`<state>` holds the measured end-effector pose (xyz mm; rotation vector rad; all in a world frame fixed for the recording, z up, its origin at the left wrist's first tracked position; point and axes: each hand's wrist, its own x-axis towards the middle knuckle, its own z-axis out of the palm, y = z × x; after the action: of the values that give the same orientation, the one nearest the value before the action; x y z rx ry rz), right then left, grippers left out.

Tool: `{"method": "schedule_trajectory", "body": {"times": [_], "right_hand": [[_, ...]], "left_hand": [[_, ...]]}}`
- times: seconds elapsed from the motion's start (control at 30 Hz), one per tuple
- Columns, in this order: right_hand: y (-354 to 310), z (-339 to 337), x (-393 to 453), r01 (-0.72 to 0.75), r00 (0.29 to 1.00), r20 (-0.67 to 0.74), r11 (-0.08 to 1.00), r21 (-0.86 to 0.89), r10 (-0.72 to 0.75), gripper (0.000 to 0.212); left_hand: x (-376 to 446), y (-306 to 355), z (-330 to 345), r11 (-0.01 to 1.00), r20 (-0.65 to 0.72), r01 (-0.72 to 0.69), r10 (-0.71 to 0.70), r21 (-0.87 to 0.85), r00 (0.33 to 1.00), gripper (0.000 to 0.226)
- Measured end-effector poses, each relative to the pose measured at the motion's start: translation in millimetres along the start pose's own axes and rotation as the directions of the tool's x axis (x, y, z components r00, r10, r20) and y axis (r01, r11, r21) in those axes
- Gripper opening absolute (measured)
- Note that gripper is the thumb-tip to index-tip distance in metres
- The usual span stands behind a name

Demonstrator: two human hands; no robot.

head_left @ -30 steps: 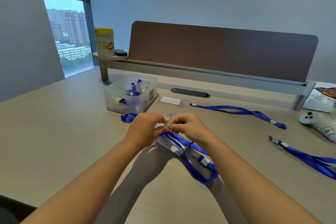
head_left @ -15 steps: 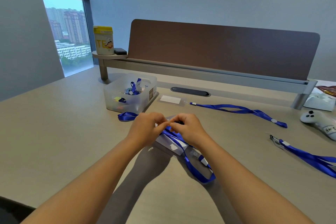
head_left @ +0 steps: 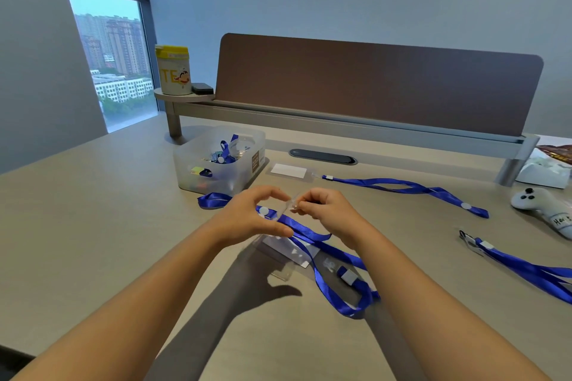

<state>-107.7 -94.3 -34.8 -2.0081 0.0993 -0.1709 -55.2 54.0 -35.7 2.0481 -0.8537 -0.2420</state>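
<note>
Head view looks down on a tabletop (head_left: 93, 226) where both hands meet near the middle. The right hand (head_left: 331, 210) pinches a small clear clip (head_left: 292, 203) between thumb and fingertips, held just above the surface. The left hand (head_left: 247, 219) is released, curved into an open C with thumb and index finger apart. Its index tip is close to the clip, though whether they touch cannot be told.

A blue lanyard (head_left: 305, 230) runs beneath both hands and trails to 5 o'clock, ending in a loop. It crosses a clear badge holder (head_left: 288, 249) lying flat just below the left thumb.

At 11 o'clock from the hands stands a clear bin (head_left: 216, 176) of small items. A second badge holder (head_left: 289, 171) lies at 12 o'clock, with a second lanyard (head_left: 402, 187) stretching from it toward 2 o'clock. At 3 o'clock sits a white controller (head_left: 538, 204), and a third lanyard (head_left: 526, 269) lies at 4 o'clock.
</note>
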Motion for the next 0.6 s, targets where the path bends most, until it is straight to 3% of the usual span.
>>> {"method": "schedule_trajectory", "body": {"times": [0.2, 0.37, 0.5, 0.6], "right_hand": [[2, -5, 0, -0.042, 0.997, 0.071, 0.999, 0.03, 0.039, 0.027], [3, -8, 0, -0.071, 0.991, 0.116, 0.996, 0.046, 0.065, 0.024], [2, -11, -3, -0.088, 0.992, 0.087, 0.996, -0.014, 0.089, 0.019], [0, -11, -1, -0.086, 0.995, 0.033, 0.986, -0.141, 0.092, 0.018]], "left_hand": [[4, -5, 5, 0.996, 0.126, 0.08, -0.076, -0.027, 0.989, 0.091], [6, -7, 10, 0.999, 0.122, 0.046, -0.049, 0.026, 0.991, 0.088], [8, -12, 8, 0.979, 0.037, 0.007, -0.015, 0.205, 0.999, 0.09], [8, -15, 5, 0.872, -0.001, -0.029, 0.034, 0.489, 0.999, 0.093]]}}
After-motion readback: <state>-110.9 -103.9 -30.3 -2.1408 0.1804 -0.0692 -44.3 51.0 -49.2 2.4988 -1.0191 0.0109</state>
